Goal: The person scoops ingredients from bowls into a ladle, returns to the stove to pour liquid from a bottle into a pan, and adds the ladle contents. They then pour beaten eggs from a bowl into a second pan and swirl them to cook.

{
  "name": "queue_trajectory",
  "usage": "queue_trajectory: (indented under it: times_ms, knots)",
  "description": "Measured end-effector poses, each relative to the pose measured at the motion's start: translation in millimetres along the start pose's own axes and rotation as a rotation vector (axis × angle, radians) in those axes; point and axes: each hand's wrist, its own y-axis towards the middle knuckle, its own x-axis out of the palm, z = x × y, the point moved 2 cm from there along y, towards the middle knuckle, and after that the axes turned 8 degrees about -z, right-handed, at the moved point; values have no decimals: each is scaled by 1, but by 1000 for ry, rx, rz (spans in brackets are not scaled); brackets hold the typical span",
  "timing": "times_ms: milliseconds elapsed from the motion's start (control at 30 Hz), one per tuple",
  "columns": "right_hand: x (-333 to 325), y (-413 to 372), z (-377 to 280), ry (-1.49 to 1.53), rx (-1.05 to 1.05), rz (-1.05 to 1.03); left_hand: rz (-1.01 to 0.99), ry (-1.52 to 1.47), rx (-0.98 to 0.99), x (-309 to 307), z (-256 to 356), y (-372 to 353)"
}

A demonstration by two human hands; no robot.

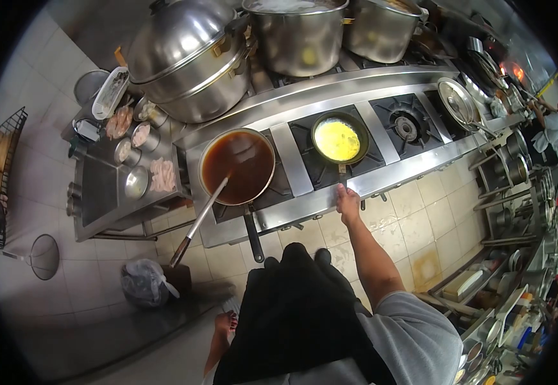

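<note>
My right hand (348, 204) is closed around the handle of a dark frying pan (360, 154), which rests on a stove burner. Bright yellow egg (337, 140) covers the pan's bottom, still looking wet and shiny. Low at my left side, beside the black apron (285, 321), is my left hand (226, 323). Its fingers are curled, and whatever they may hold is hidden. To the left of the frying pan, a wide pan of brown liquid (238, 160) sits on the stove, with a long-handled ladle (195, 224) leaning in it and its handle reaching over the front edge.
Large steel pots (297, 42) and a domed steamer (189, 58) stand behind the stove (301, 163). Raw meat (162, 174) and metal containers occupy the left side table. A bare burner (405, 127) lies right of the egg pan. Another person (553, 125) works far right.
</note>
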Motion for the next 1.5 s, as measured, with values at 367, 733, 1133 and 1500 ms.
queue_trajectory:
  times_ms: [367,733,1133,1500]
  knots:
    - [-3,-1,-3,-15,16,-3,47,-69,48,5,-18,8]
    - [-11,6,-1,-76,14,-13,78,40,124,7,-30,15]
    - [-27,-15,-39,-483,112,-9,48,128,209,19,-33,26]
    - [-47,-35,-44,-589,118,-70,36,208,171,34,-12,20]
